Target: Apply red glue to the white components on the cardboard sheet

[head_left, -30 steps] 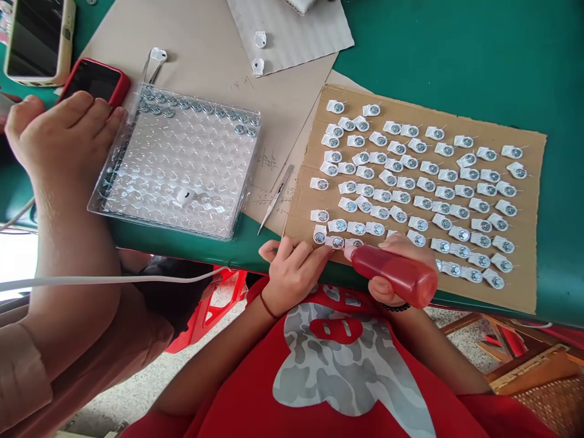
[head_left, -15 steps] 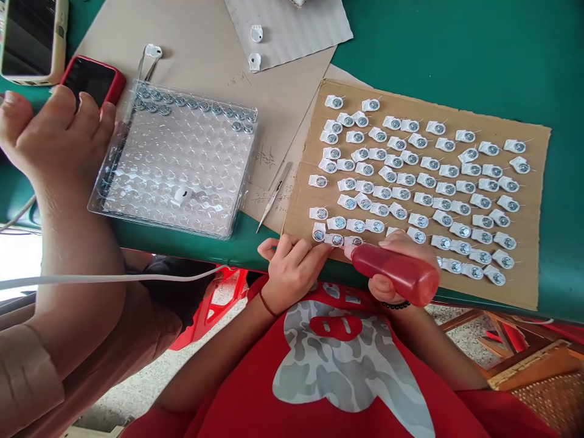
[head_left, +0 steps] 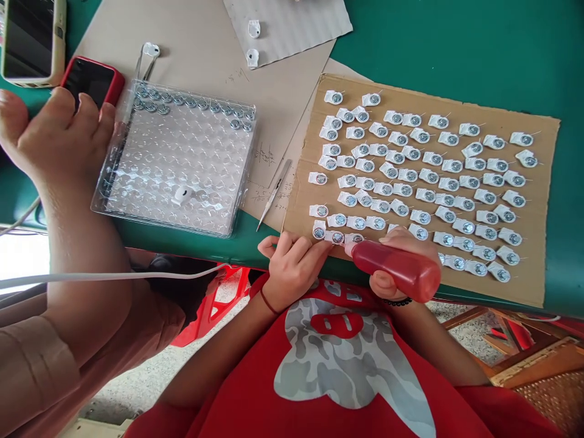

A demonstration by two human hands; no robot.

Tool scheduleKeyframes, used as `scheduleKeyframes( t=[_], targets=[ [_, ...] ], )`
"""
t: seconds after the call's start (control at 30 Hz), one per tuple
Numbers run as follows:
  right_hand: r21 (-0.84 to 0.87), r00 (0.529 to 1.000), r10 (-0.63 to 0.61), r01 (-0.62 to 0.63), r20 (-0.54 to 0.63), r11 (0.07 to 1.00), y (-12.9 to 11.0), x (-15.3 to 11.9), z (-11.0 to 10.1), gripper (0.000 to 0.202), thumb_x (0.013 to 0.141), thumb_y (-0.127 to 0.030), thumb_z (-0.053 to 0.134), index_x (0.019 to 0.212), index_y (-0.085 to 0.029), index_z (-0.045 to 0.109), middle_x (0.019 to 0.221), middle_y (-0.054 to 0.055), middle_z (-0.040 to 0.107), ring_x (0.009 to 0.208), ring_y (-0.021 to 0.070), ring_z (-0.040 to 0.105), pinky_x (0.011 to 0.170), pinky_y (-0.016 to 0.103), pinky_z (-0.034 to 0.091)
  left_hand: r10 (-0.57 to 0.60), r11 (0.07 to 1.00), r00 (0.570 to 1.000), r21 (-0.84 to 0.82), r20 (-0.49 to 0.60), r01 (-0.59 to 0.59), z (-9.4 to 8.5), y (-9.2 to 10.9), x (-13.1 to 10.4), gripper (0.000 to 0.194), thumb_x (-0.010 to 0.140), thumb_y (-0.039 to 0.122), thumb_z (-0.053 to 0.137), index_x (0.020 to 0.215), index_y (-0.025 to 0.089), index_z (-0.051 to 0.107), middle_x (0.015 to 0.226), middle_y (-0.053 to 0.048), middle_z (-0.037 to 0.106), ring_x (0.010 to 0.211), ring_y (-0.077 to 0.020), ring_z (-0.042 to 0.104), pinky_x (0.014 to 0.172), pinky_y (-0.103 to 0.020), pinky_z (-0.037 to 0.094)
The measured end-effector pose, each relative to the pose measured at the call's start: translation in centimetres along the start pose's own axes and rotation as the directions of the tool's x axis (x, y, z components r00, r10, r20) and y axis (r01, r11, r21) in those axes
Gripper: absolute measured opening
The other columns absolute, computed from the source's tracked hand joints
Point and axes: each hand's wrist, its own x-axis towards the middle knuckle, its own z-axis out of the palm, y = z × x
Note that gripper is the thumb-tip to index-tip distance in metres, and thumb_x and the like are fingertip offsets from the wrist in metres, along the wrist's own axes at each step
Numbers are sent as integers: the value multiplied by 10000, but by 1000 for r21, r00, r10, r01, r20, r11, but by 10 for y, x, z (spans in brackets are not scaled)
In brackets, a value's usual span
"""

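My right hand (head_left: 410,246) is wrapped around a red squeeze bottle (head_left: 395,267), tilted so its pale nozzle points left. The nozzle tip is at the lowest row of small white earbud-shell pieces with round silver discs (head_left: 337,237), beside the piece nearest me. My left hand (head_left: 294,264) rests at the front edge of the brown cardboard sheet (head_left: 301,201), fingers curled. Its index fingertip is close to one of the white pieces; the thumb is mostly hidden, so what it grips cannot be made out. Many similar pieces, thin wires sticking out, lie in rows across the cardboard.
Left of the cardboard are tweezers (head_left: 274,194) and a clear plastic tray (head_left: 173,158) with silver discs and a white earbud shell (head_left: 182,194). Another person's hand (head_left: 68,134) rests near two phones (head_left: 93,82). A white cable (head_left: 137,277) crosses at left.
The view has shifted slightly, so the cardboard looks a little higher and farther right. Both hands and the bottle hold nearly the same pose.
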Motion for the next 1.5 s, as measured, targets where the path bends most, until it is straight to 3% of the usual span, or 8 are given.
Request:
scheduleKeyframes(
  t=[0.2, 0.37, 0.5, 0.7, 0.8, 1.5],
  targets=[
    [29, 1000, -1, 1, 8, 1000, 5, -5, -1, 387, 731, -550, 576, 912, -207, 577, 606, -9, 535, 517, 162, 515, 512, 325, 448, 0, 1000, 1000, 1, 5, 0, 0, 0, 0, 154, 762, 167, 645, 916, 180, 650, 605, -11, 492, 660, -153, 339, 635, -287, 309],
    [24, 1000, 6, -7, 10, 1000, 2, 0, -1, 358, 761, -542, 540, 718, -191, 596, 540, -9, 440, 498, 149, 491, 506, 306, 439, -4, 1000, 1000, 9, 5, 4, 1, 0, -1, 146, 761, 163, 644, 905, 188, 653, 599, -7, 489, 659, -152, 351, 635, -290, 307],
    [21, 1000, 5, -5, 11, 1000, 0, 2, 0, 380, 773, -536, 527, 672, -186, 633, 480, -7, 403, 472, 150, 473, 506, 311, 438, -14, 1000, 1000, 15, 1, 14, 1, 0, -1, 147, 762, 170, 645, 906, 195, 654, 598, -5, 493, 652, -151, 361, 627, -291, 305],
    [46, 998, -15, 17, -63, 999, 6, -7, 2, 406, 725, -536, 591, 980, -220, 610, 650, -7, 528, 506, 162, 513, 513, 333, 450, -11, 1000, 1000, 6, 7, 11, 1, 0, -1, 159, 759, 168, 649, 916, 195, 649, 611, -5, 507, 654, -150, 361, 633, -290, 314],
    [57, 997, -35, 39, -64, 998, 7, -8, 2, 423, 728, -511, 601, 1026, -210, 597, 688, -7, 550, 505, 156, 511, 513, 332, 439, -13, 1000, 1000, 10, 4, 13, 1, 0, -1, 165, 753, 167, 655, 915, 196, 649, 608, -5, 504, 655, -151, 361, 633, -289, 314],
    [69, 997, 18, -13, -73, 998, 9, -13, 1, 319, 727, -496, 591, 839, -201, 632, 584, -1, 574, 499, 177, 528, 522, 353, 446, -3, 1000, 1000, 0, -9, 3, 2, -1, 0, 150, 763, 157, 640, 908, 196, 646, 615, -5, 519, 659, -149, 378, 640, -284, 333]
  ],
)
